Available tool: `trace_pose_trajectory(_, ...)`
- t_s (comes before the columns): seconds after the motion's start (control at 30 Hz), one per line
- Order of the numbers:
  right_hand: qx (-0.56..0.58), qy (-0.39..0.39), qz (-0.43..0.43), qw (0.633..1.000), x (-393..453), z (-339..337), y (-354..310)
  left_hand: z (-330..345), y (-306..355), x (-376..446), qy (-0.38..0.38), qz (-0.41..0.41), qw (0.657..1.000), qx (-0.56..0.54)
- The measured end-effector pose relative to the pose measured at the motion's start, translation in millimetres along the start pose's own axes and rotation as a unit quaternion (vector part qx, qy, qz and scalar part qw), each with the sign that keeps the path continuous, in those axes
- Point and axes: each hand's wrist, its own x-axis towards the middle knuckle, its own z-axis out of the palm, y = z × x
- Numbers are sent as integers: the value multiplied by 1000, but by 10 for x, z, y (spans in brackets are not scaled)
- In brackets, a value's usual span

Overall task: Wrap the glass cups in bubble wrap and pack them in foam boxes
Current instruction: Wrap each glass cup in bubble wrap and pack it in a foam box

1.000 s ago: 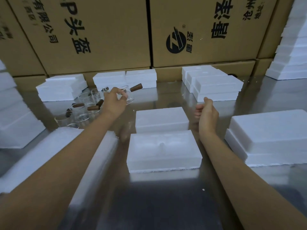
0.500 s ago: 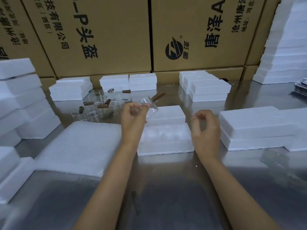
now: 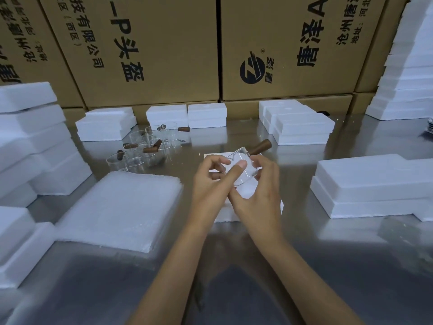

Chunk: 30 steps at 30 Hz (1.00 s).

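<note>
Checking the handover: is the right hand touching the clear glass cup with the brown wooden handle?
Touching. The head view shows the right hand with its thumb and fingers on the clear glass cup with the brown wooden handle, the left hand also holding it.

Clear glass cup [image 3: 241, 171], brown handle [image 3: 261, 146]; white foam boxes [image 3: 372, 184]; perhaps steel-grey table [image 3: 234, 289].

One glass cup [image 3: 243, 170] is held by two hands. Roughly six cups [image 3: 145, 151] cluster at 10 o'clock. One bubble-wrap stack [image 3: 117, 207] lies at 9 o'clock.

Head-worn view, forward and downward
</note>
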Motion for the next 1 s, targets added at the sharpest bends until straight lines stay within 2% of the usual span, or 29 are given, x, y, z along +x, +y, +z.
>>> trace_pose_trajectory(0.2,6,-13,25,1000,299,69,-62,-37,-32,19,14,5,999,-36)
trace_pose_trajectory(0.4,70,-5,62,996,150,222,-113,-114,-41,70,-18,-15,998,-62)
trace_pose_trajectory(0.67,134,-38,76,987,156,153,-88,-171,1,140,-44,-61,991,-113)
trace_pose_trajectory(0.77,202,-55,137,968,198,116,-110,-183,31,119,-63,-70,989,-117)
trace_pose_trajectory(0.87,284,-76,215,931,249,84,-110,-176,50,97,-99,-85,984,-123)
trace_pose_trajectory(1.0,352,-117,250,894,269,28,-148,-177,45,83,-123,-73,982,-122)
